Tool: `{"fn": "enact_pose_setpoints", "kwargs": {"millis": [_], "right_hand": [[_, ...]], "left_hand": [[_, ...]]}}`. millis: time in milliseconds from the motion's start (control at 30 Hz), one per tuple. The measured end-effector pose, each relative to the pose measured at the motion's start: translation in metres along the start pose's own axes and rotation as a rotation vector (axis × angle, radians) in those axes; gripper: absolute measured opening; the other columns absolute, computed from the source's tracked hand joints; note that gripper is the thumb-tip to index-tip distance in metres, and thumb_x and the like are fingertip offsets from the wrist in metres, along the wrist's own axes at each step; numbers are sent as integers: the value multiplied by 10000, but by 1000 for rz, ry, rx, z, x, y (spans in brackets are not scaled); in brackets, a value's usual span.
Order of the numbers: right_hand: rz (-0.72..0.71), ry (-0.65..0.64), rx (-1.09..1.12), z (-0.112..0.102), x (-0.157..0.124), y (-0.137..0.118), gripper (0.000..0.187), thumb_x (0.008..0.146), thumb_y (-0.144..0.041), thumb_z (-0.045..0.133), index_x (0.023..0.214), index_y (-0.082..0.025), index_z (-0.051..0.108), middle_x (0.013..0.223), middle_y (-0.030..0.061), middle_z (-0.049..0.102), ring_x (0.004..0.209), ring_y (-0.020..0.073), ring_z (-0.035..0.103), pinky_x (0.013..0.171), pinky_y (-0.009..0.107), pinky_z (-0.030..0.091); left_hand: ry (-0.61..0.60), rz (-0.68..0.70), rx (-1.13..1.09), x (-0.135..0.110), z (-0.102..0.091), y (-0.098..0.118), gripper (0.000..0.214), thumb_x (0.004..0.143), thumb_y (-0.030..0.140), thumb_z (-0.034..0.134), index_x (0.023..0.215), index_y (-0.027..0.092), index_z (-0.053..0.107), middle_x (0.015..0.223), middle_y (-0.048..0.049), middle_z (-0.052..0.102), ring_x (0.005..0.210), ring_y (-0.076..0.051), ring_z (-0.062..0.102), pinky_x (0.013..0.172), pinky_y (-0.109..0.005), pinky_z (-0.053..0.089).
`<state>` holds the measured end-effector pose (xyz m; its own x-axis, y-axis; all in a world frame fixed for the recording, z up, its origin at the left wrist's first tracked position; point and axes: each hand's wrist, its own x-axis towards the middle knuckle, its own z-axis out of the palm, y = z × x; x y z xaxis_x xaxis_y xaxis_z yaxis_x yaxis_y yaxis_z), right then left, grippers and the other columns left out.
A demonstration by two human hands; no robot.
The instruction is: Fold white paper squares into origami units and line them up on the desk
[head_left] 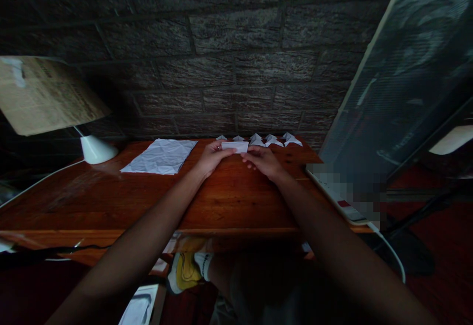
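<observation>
A small folded piece of white paper (236, 146) is held up between both hands above the wooden table (236, 197). My left hand (214, 156) pinches its left end, with the thumb lying along the lower edge. The right end is gripped by the thumb and fingers of my right hand (263, 160). Just behind the hands, several folded white paper shapes with pointed tops, such as this one (292, 139), stand in a row along the back edge. Some of them are partly covered by the held paper.
Creased white paper sheets (162, 156) lie left of my hands. A lamp (96, 148) with a brown paper shade stands at the far left. A tablet-like device (332, 192) with a white cable lies at the right edge. The brick wall (236, 69) rises directly behind the table.
</observation>
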<state>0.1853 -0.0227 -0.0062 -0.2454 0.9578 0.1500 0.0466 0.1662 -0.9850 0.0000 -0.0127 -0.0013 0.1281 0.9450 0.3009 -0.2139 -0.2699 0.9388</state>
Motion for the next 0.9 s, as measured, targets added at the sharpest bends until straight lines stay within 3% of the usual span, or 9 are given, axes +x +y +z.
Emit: {"fn": "enact_pose_setpoints", "kwargs": {"millis": [133,233,367,467,600,667,767,900], "right_hand": [[79,137,125,-2,2,-4,317,841,-403,648,1105,-234,604,890,27,697,561,88,615,492,201,403],[154,121,252,-3,3,-8,334,874,-499,592,1070,-230,611,907,45,700,639,113,641,537,215,443],[154,122,274,-2,4,-8,258,778,-369,725,973,-213,660,847,20,698,666,111,607,587,223,461],[101,155,264,-2,5,-5,287,717,-310,759,975,-213,680,832,4,691,674,111,595,593,228,453],[48,213,255,-4,8,-1,326,677,-321,760,978,-219,684,866,2,685,730,122,599,610,234,443],[25,230,248,-5,9,1,325,665,-322,759,965,-219,687,869,1,678,735,119,591,596,226,428],[-13,220,238,-5,8,1,325,657,-345,761,944,-215,682,867,2,673,728,117,583,582,223,421],[-21,214,231,-5,7,-1,343,650,-376,765,941,-217,674,898,16,673,771,139,598,619,250,474]], "left_hand": [[-32,142,141,-1,1,3,158,588,210,830,713,178,738,1147,-106,706,1095,-242,624,998,-390,417],[-31,209,226,-1,-1,5,82,610,188,796,666,196,736,1277,-106,653,1162,-258,596,991,-398,420],[-140,144,261,-1,-1,1,51,658,183,735,690,216,758,1066,-89,736,992,-250,656,886,-377,474],[-187,75,230,-1,3,-4,177,660,201,742,832,217,780,934,-69,753,891,-235,671,823,-349,493],[-77,-22,10,0,5,-6,514,707,265,759,1213,266,670,959,-51,745,843,-200,685,774,-324,511],[-3,-108,-88,1,4,-5,544,759,347,736,1283,276,608,926,-52,738,791,-187,689,741,-324,520],[-2,-144,-119,2,2,-3,457,741,411,764,1142,210,676,878,-61,727,763,-173,680,739,-313,525],[-104,-117,-45,-1,5,-4,396,627,313,854,971,160,731,882,-63,730,752,-156,659,729,-284,517]]}}
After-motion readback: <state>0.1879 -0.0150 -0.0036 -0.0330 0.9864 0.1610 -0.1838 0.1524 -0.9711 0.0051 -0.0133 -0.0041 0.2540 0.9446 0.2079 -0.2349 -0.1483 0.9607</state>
